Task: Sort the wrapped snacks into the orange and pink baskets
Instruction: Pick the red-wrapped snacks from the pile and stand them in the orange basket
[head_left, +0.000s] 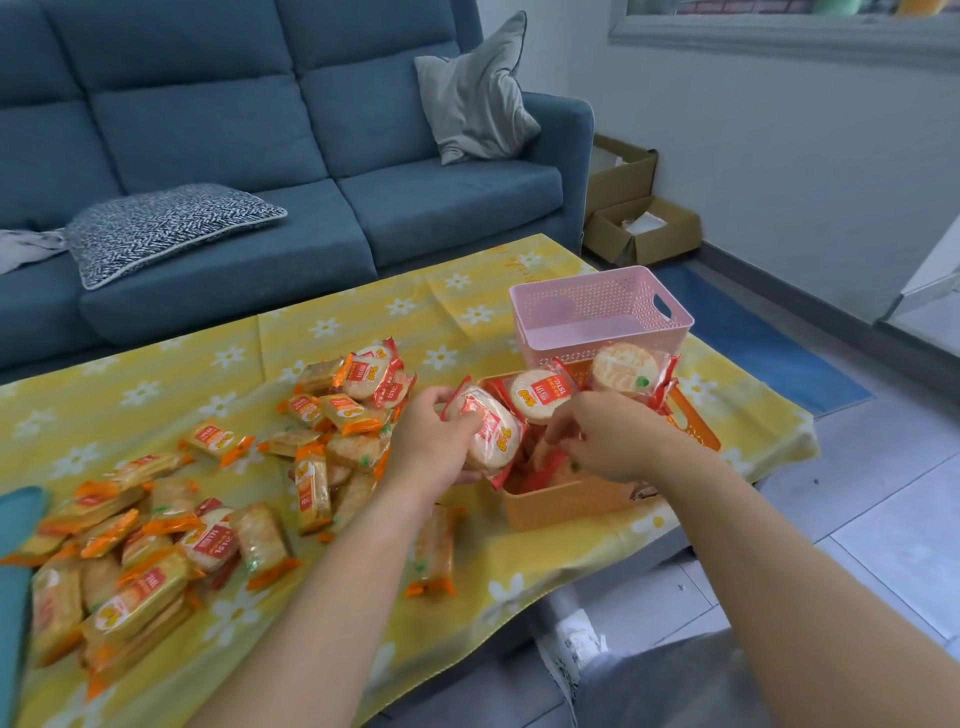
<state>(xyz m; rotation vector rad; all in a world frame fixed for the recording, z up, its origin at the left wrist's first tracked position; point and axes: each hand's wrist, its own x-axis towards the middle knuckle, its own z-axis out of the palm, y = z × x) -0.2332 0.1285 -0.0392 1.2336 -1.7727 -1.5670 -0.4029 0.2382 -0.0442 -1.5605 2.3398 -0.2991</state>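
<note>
My left hand (434, 441) grips a round red-wrapped snack (488, 434) at the left edge of the orange basket (566, 501). My right hand (608, 436) reaches into that basket and pinches a red-wrapped snack (550, 460) inside it. Two more round red-wrapped snacks (540, 396) stand along the basket's far side. Behind it the pink basket (597, 317) holds nothing that I can see. Several orange-wrapped and red-wrapped snacks (343, 410) lie in loose heaps on the yellow cloth, with another heap (135, 561) at the near left.
The low table carries a yellow flowered cloth (415, 312). A blue sofa (291, 130) with two cushions stands behind it. Cardboard boxes (639, 228) sit on the floor at the right. A teal object (15, 545) lies at the left edge.
</note>
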